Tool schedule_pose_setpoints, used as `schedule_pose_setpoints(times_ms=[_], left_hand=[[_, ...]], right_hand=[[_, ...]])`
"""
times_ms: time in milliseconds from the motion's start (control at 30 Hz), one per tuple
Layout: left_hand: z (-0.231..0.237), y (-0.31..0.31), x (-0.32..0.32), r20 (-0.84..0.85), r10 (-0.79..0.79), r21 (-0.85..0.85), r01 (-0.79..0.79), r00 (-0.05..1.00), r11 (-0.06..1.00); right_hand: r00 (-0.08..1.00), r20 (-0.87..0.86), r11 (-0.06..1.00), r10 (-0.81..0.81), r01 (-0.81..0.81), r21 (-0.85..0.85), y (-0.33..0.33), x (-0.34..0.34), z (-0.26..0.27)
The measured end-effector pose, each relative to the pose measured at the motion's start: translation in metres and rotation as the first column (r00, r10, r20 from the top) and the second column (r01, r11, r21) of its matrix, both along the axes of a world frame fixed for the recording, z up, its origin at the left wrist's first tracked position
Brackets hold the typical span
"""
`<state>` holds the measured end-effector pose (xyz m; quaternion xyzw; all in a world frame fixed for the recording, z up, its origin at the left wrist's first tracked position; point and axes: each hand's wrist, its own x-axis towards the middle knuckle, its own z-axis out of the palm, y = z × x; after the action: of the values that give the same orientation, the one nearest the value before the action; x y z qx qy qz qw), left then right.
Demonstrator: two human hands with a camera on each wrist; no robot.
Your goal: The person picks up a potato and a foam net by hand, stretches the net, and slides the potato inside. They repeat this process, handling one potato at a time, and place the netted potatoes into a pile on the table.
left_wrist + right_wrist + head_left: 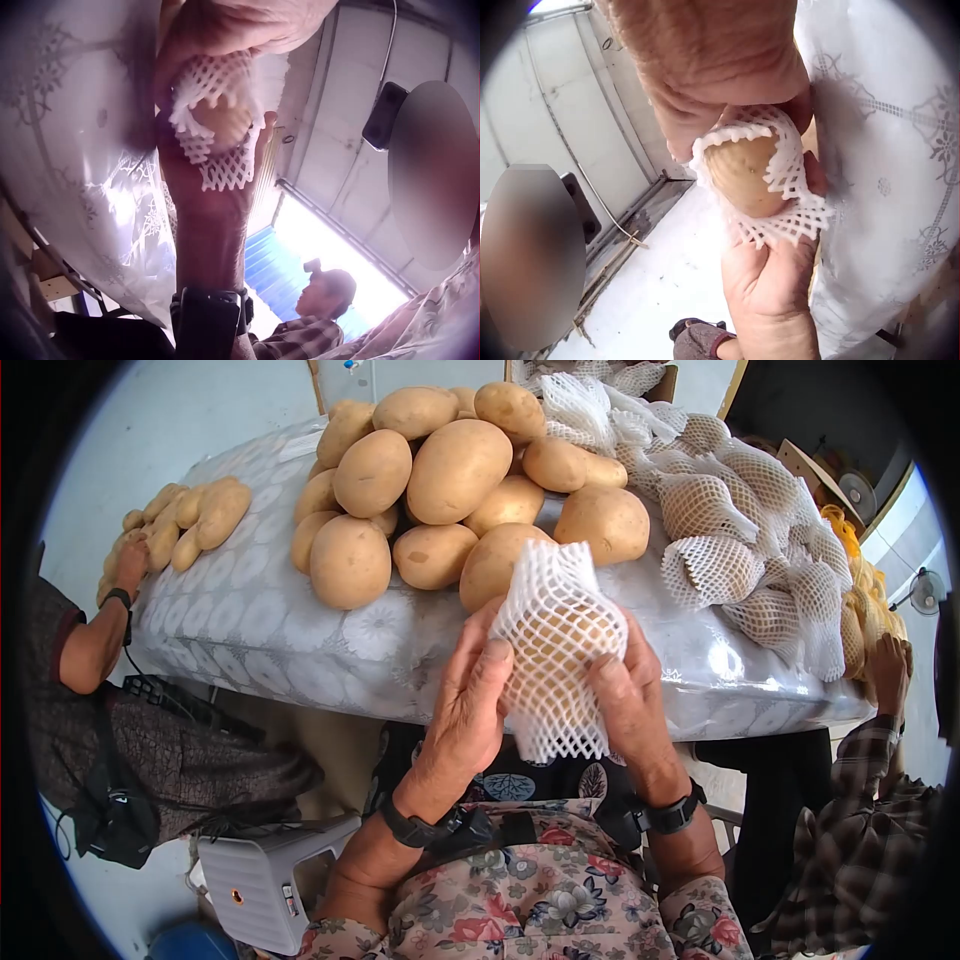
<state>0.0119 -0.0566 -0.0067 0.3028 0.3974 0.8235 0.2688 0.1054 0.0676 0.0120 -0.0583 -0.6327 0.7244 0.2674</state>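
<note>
A potato in a white foam net point(562, 650) is held upright between both hands, above the near edge of the table. The left hand point(468, 705) grips its left side with the thumb in front; the right hand point(632, 700) grips its right side the same way. In the right wrist view the net's open end shows the bare potato point(742, 176), with the net's frilled edge around it. The left wrist view shows the netted potato point(221, 124) between the hands. Just beyond the hands lies a pile of bare potatoes point(460, 470).
Netted potatoes point(710, 510) are heaped on the right of the patterned table cover point(270, 620). Smaller potatoes point(200, 515) lie far left, where another person's hand point(130, 565) reaches in. Another hand point(888, 670) is at yellow netting on the right. A stool point(245, 890) stands lower left.
</note>
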Motion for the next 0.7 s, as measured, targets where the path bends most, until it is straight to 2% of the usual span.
schedule_pose_setpoints(times_ms=[33,67,200,300,367,433,467,567,600,633,700], left_hand=[[-0.003,0.0,-0.002,-0.058,-0.002,-0.012,0.001,0.998,1.0],[-0.005,0.0,-0.004,-0.116,-0.004,-0.023,0.002,0.993,1.0],[-0.001,-0.003,-0.001,-0.082,-0.025,-0.069,0.019,0.996,0.997],[0.0,-0.006,-0.002,-0.108,-0.102,-0.122,0.089,0.989,0.989],[-0.004,-0.007,-0.001,-0.117,-0.14,-0.206,0.113,0.983,0.972],[-0.005,-0.004,0.0,-0.006,-0.145,-0.148,0.143,0.989,0.979],[-0.003,-0.003,0.003,0.052,-0.157,-0.107,0.162,0.986,0.981],[-0.005,-0.004,0.004,0.204,-0.185,-0.034,0.196,0.961,0.98],[-0.002,-0.005,0.004,0.25,-0.186,-0.026,0.199,0.95,0.98],[0.002,-0.007,0.004,0.294,-0.187,-0.015,0.201,0.937,0.98],[0.002,-0.009,0.002,0.26,-0.197,-0.022,0.21,0.945,0.977]], right_hand=[[0.999,0.033,0.999,0.03,-0.031,0.038,-0.001,0.001,0.0],[1.0,-0.008,0.991,0.001,0.0,0.135,-0.001,-0.001,-0.006],[1.0,-0.023,0.953,0.006,0.002,0.302,-0.004,-0.003,0.004],[0.99,0.126,0.966,0.062,-0.092,0.241,-0.001,0.0,0.015],[0.997,0.081,0.987,0.001,-0.014,0.161,-0.003,-0.007,0.015],[0.997,0.058,0.997,-0.059,0.055,0.057,0.0,-0.012,0.011],[0.999,0.004,0.999,-0.036,0.036,-0.004,0.001,-0.012,0.012],[0.999,-0.036,1.0,-0.005,0.005,0.012,-0.001,-0.006,0.008],[0.982,-0.034,0.98,0.186,-0.183,0.078,0.009,0.002,0.006],[0.98,-0.002,0.975,0.198,-0.197,0.104,0.011,0.008,0.003],[0.974,0.065,0.962,0.219,-0.227,0.154,0.012,0.015,0.002]])
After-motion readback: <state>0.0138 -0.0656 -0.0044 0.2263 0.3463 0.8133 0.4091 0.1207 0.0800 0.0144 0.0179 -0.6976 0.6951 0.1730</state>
